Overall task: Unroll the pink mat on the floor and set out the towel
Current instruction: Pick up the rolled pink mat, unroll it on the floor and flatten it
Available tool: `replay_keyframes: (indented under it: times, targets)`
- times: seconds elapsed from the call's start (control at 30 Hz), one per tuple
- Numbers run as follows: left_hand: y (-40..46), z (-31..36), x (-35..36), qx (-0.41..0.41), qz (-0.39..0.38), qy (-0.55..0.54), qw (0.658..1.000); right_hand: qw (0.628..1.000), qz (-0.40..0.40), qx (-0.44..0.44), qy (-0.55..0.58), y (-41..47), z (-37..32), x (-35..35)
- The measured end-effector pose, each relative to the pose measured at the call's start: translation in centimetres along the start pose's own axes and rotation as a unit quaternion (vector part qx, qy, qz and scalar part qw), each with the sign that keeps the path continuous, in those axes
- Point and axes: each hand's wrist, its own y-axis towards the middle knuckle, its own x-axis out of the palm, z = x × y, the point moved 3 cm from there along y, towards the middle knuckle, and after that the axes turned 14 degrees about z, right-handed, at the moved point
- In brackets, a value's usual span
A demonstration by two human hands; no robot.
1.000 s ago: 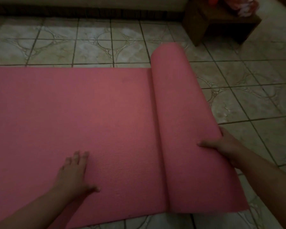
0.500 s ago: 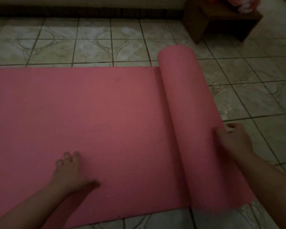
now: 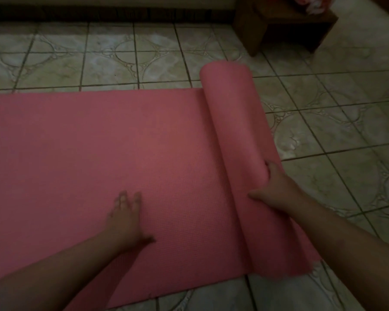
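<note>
Dim room, head view looking down at the floor. Far left and centre: I see the pink mat [image 3: 81,153] lying flat on the tiled floor [image 3: 121,61], its unrolled stretch running off the left edge of the frame. Near edge of the mat sits just above the bottom of the view, tiles showing below it.

My left hand [image 3: 126,218] is on the flat part of the mat, lower centre, palm down, fingers spread and pointing away from me, thumb out to the right. It is flat and open, pressing on the surface, gripping nothing. Forearm comes in from the lower-left corner.

Right of that hand: the rolled part of the mat [image 3: 234,131], a tube lying across the mat's width, far end up toward the top of the view, near end at the lower right. It rests on the floor, joined to the flat part along its left side.

My right hand [image 3: 276,187] is on the roll near its near end, fingers curled over the top and far side, thumb on the near-left side, so it is closed around the roll.

Top right: a dark wooden stool [image 3: 285,25] on the tiles, well apart from the mat, with something pinkish-white [image 3: 312,4] on it, too blurred to identify. I can't spot a towel for certain.
</note>
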Motion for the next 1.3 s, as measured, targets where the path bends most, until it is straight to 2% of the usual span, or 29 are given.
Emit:
replay_keyframes:
  times: [0.23, 0.33, 0.43, 0.53, 0.7, 0.87, 1.03, 1.17, 1.3]
  targets:
    - [-0.1, -3.2, -0.8, -0.051, -0.019, 0.009, 0.998, 0.987, -0.091, -0.049, 0.124, -1.8, -2.8, 1.3]
    - [0.0, -2.8, -1.2, -0.056, -0.018, 0.027, 0.998, 0.984, -0.093, -0.045, 0.143, -2.0, -2.3, 0.8]
    - [0.5, -1.4, -1.4, -0.074, -0.006, 0.027, 0.997, 0.985, -0.060, 0.005, 0.160, -1.0, -0.8, -1.0]
    - [1.2, -1.1, -0.9, -0.099, 0.015, -0.017, 0.995, 0.986, -0.015, 0.070, 0.154, 0.4, 1.6, -3.5]
    - [0.6, -0.7, -0.2, -0.083, 0.028, -0.004, 0.996, 0.986, 0.143, 0.081, -0.020, 1.9, 5.7, -5.5]
    - [0.6, 0.3, -0.6, -0.037, 0.005, 0.001, 0.999, 0.994, 0.026, 0.077, -0.075, 0.2, 6.8, -1.2]
    - [0.7, 0.5, -0.3, -0.051, 0.019, -0.010, 0.998, 0.987, 0.035, 0.075, -0.136, -1.2, 4.8, 1.0]
    - [0.8, 0.5, -0.4, -0.054, 0.031, -0.031, 0.998, 0.998, 0.048, 0.033, -0.021, -0.7, 3.7, 1.0]
    - [0.7, -0.9, 0.2, -0.050, 0.063, -0.044, 0.996, 0.998, 0.017, -0.007, 0.060, -0.7, 2.1, -0.4]
